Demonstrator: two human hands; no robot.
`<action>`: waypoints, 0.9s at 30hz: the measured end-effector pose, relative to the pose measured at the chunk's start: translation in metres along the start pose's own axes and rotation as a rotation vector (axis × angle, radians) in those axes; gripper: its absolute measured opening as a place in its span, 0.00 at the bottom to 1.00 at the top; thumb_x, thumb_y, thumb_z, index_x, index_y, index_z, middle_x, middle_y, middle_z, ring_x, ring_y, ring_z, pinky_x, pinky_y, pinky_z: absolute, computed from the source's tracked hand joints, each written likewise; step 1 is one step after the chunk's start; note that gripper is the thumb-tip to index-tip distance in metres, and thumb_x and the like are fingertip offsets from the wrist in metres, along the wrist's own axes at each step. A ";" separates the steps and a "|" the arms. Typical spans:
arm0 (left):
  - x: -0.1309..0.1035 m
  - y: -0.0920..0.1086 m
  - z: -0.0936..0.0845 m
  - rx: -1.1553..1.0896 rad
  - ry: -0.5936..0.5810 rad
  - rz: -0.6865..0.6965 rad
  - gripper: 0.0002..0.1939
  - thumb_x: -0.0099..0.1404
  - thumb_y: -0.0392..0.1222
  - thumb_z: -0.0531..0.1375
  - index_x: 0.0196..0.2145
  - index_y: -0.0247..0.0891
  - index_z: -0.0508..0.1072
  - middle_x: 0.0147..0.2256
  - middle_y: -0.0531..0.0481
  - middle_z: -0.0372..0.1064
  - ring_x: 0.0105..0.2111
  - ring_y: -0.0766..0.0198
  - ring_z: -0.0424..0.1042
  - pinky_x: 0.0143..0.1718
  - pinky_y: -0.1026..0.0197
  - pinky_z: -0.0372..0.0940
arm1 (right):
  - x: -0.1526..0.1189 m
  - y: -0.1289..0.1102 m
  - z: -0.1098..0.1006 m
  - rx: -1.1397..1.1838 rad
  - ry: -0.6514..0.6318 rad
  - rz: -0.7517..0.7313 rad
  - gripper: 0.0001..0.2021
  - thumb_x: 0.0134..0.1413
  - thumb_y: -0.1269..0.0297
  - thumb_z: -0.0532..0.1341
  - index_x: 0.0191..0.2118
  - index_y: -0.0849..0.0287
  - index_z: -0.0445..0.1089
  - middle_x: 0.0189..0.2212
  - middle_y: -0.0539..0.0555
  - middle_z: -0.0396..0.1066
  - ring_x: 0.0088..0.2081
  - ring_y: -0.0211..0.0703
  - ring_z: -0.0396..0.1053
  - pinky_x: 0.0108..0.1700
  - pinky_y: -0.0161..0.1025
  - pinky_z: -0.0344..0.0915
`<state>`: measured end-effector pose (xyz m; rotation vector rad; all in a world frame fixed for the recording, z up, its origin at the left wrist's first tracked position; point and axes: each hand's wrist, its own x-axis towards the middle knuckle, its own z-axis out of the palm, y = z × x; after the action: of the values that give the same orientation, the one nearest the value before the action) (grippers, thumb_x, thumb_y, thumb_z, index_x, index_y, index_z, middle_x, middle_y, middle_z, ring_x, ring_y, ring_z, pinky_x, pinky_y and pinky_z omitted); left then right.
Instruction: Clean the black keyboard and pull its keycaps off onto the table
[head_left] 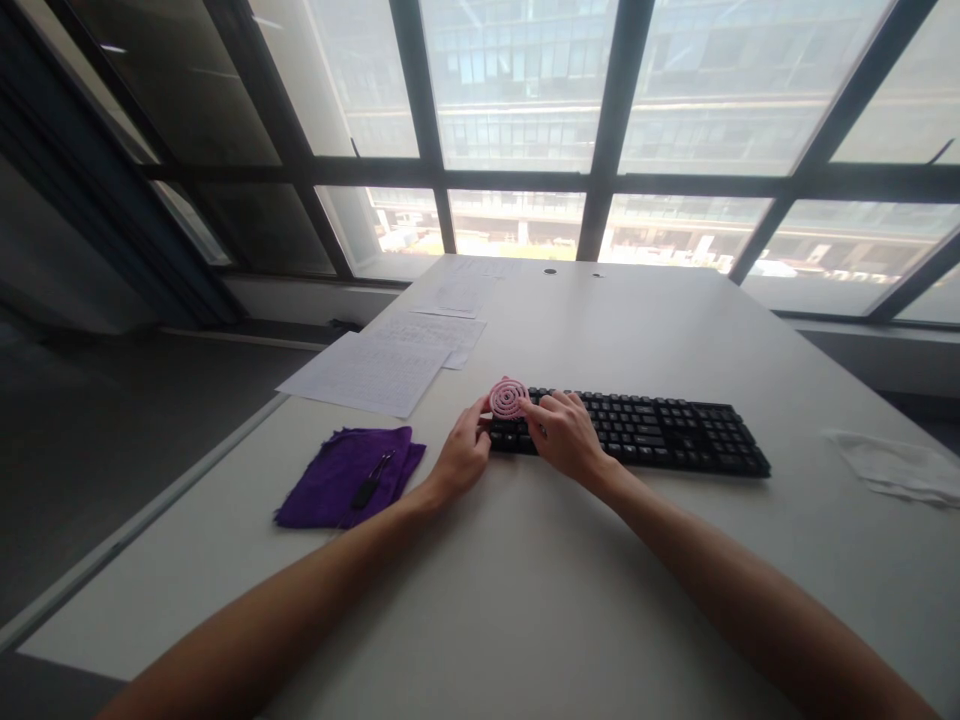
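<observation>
A pink round disc with concentric rings (509,398) stands over the left end of a black keyboard (645,428), its ringed face towards me. My left hand (463,448) is closed at the disc's left edge, fingertips against it and near the keyboard's corner. My right hand (562,430) has its fingers bent, with fingertips on the disc's lower right edge; its other fingers lie over the keys. What kind of thing the disc is, and its back, I cannot make out.
Left of my hands lies a folded purple cloth (315,490) with a small black object with a metal loop (367,488) on it. Written paper sheets (367,370) lie farther back on the white table (600,600). A white cloth or tissue (900,468) lies at right. Windows (517,90) stand behind.
</observation>
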<state>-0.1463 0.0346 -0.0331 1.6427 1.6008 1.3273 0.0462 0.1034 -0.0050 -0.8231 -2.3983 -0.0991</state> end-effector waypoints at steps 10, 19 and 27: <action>-0.001 0.007 -0.002 0.075 0.017 0.039 0.24 0.70 0.38 0.50 0.62 0.36 0.61 0.57 0.39 0.65 0.57 0.54 0.65 0.62 0.46 0.58 | -0.001 0.000 -0.002 -0.014 0.002 0.010 0.14 0.65 0.66 0.55 0.52 0.54 0.73 0.30 0.55 0.72 0.37 0.48 0.64 0.43 0.43 0.52; -0.002 0.010 -0.002 0.077 0.086 0.049 0.20 0.71 0.39 0.49 0.58 0.38 0.65 0.54 0.41 0.65 0.53 0.57 0.67 0.57 0.51 0.62 | -0.001 0.000 -0.002 0.036 0.022 0.013 0.15 0.64 0.67 0.56 0.53 0.55 0.73 0.30 0.54 0.73 0.37 0.47 0.64 0.44 0.42 0.52; -0.002 0.017 -0.004 0.013 0.145 -0.068 0.14 0.69 0.41 0.52 0.49 0.36 0.69 0.48 0.42 0.70 0.47 0.57 0.70 0.49 0.54 0.66 | -0.001 0.003 -0.004 0.087 -0.022 -0.042 0.13 0.62 0.68 0.58 0.49 0.53 0.76 0.29 0.52 0.73 0.36 0.45 0.63 0.42 0.42 0.51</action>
<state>-0.1418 0.0286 -0.0177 1.5153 1.7364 1.4322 0.0502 0.1039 -0.0031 -0.7370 -2.4230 -0.0017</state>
